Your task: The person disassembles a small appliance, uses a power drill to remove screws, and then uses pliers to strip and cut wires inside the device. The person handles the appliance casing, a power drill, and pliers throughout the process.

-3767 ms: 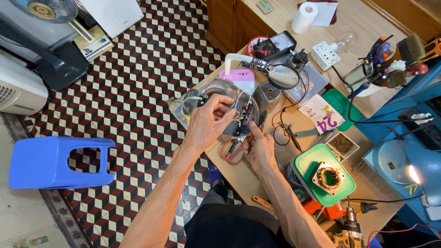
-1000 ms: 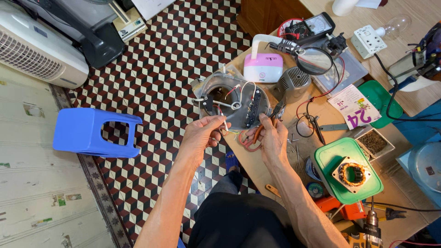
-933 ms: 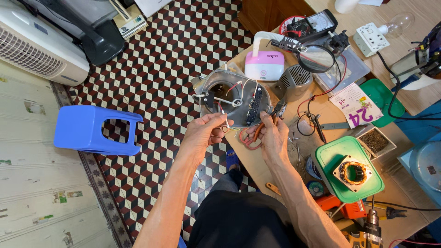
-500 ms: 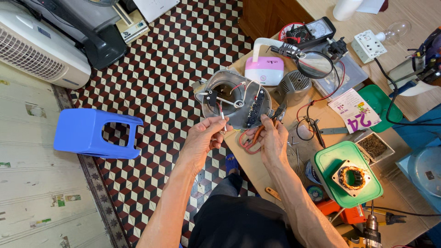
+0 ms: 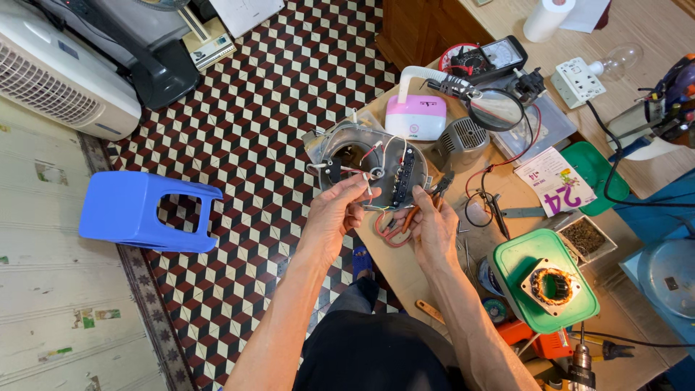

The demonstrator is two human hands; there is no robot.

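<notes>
A round grey fan housing [image 5: 346, 148] with wires and a black terminal strip lies on the near-left corner of the workbench [image 5: 523, 194]. My left hand [image 5: 335, 215] pinches a thin white wire that runs from the housing. My right hand [image 5: 431, 228] grips orange-handled pliers [image 5: 418, 211] just right of the housing, their jaws pointing up and away from me. A loop of red wire [image 5: 386, 234] lies between my two hands.
A pink-and-white device [image 5: 415, 117], a magnifier [image 5: 496, 109], a grey vented part [image 5: 461, 140] and a multimeter [image 5: 492, 57] sit behind the housing. A green lid with a copper motor winding [image 5: 552, 285] lies right. A blue stool [image 5: 147, 212] stands on the checkered floor.
The view has shifted slightly; both hands stay at the housing's near edge. The left hand has lifted the white wire a little higher, and the right hand keeps the pliers.
</notes>
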